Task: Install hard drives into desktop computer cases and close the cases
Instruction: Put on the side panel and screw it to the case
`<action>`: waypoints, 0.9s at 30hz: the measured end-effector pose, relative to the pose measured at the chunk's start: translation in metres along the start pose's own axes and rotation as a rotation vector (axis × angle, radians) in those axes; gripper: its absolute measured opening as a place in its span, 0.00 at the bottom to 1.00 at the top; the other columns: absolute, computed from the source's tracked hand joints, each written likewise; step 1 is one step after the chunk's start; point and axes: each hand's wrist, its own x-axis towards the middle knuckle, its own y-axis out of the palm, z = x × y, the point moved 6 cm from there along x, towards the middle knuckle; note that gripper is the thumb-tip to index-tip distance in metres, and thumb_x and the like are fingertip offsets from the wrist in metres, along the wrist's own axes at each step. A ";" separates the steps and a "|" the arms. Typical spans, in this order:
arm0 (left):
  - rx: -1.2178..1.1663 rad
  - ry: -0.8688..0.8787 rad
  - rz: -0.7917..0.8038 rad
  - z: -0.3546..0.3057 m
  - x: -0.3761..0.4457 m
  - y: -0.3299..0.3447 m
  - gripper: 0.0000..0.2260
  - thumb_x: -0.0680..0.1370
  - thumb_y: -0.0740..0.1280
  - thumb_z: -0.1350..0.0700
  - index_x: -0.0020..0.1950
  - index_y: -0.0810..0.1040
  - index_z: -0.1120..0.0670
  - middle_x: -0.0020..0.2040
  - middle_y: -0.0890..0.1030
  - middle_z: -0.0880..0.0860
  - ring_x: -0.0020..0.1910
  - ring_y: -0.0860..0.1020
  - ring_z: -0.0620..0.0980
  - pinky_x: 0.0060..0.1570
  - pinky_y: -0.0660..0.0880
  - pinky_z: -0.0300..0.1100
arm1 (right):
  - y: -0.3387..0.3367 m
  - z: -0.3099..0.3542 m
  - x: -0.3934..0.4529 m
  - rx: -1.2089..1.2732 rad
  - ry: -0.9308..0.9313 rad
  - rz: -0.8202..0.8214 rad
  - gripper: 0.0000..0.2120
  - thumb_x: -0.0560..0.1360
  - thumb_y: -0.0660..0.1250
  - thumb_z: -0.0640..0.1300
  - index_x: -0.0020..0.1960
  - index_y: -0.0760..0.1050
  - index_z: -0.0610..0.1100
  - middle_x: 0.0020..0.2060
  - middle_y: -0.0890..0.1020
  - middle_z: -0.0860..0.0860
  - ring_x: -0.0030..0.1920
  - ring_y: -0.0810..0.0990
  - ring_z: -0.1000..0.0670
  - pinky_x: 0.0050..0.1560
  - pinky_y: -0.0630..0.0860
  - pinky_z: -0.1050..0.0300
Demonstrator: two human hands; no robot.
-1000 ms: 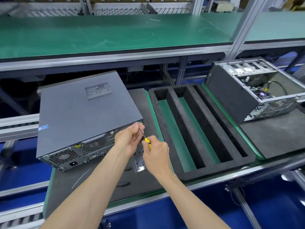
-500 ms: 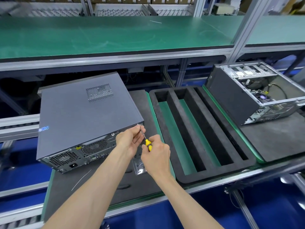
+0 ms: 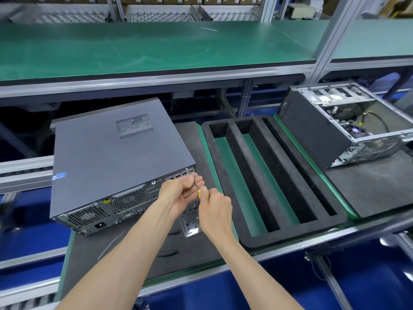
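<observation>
Driving screw at rear top corner of closed case (image 3: 116, 153), frame centre-left. Right hand (image 3: 215, 209) grips yellow screwdriver (image 3: 197, 189); left hand (image 3: 181, 193) curls round shaft, steadying. Since a second ago: grip unchanged, tip stays seated. Fastening likely mid-way. Open case (image 3: 312, 133) upper right awaits.

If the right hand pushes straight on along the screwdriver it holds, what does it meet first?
Most likely the closed case: the screwdriver in the right hand points up-left at its rear top corner, past the left hand's fingers steadying the shaft. Whether the tip touches is unclear.
</observation>
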 end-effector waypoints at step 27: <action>-0.030 -0.063 0.107 0.003 -0.005 0.000 0.11 0.82 0.59 0.69 0.57 0.80 0.64 0.50 0.86 0.59 0.44 0.86 0.52 0.42 0.83 0.43 | 0.005 0.007 -0.005 0.070 0.123 0.060 0.26 0.86 0.49 0.52 0.45 0.79 0.37 0.41 0.83 0.42 0.47 0.80 0.41 0.47 0.75 0.47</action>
